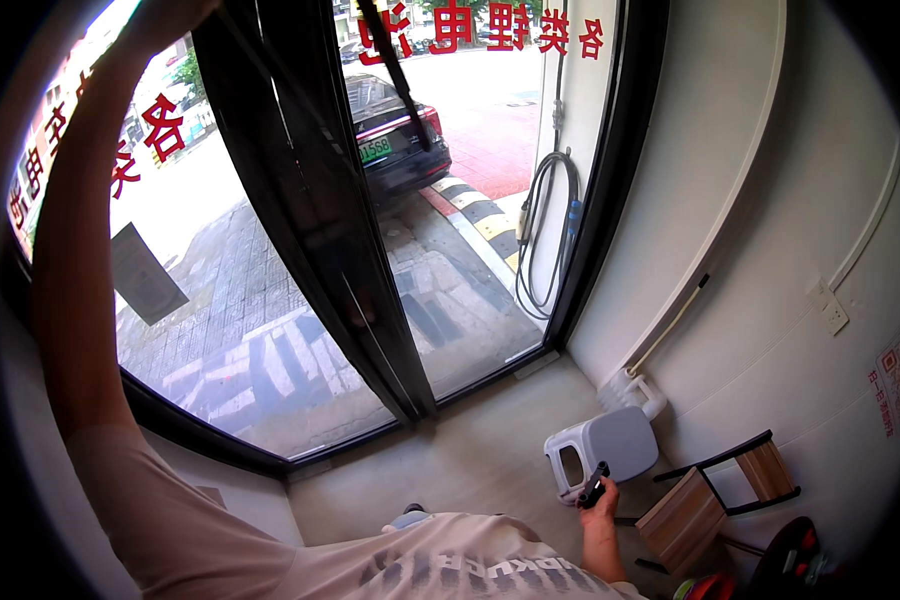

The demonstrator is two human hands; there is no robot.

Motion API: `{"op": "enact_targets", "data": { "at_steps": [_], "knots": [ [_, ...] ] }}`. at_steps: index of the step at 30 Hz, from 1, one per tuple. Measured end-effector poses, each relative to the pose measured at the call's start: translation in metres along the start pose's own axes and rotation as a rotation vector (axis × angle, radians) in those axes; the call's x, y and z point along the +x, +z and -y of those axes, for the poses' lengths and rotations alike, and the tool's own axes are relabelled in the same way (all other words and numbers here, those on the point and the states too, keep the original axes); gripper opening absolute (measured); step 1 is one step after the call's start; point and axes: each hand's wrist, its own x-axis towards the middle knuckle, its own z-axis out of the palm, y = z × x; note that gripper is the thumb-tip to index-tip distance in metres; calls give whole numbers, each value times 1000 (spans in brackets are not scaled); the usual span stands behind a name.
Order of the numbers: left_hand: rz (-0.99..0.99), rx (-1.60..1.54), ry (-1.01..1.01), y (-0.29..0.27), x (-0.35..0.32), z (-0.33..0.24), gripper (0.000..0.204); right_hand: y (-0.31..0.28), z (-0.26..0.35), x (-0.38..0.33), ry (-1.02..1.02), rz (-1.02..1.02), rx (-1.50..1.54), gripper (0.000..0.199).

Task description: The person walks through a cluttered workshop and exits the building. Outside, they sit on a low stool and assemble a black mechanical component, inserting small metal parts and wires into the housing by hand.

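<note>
My left arm reaches high up on the left, beside the black door frame. Only part of my left hand shows at the top edge; its fingers are hidden. Low on the right, my right hand is closed around a short black tool, whose exact kind I cannot make out. Behind this hand stands a grey and white plastic stool. Glass door panels with red lettering fill the space ahead. A slim dark bar slants across the upper glass.
A wood-slat chair with a black frame stands right of my right hand. A pole leans at the wall near a clear plastic container. The wall carries a socket. Beyond the glass are a coiled cable and a dark car.
</note>
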Motion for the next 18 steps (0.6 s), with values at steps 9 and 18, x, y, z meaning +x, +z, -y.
{"op": "enact_targets", "data": {
  "at_steps": [9,18],
  "knots": [
    [3,354,619,142,106,-95,12,-16,4,18,-114,18,41,15],
    [426,518,291,177,144,-88,33,-108,-29,42,-24,-233,247,21]
  ]
}}
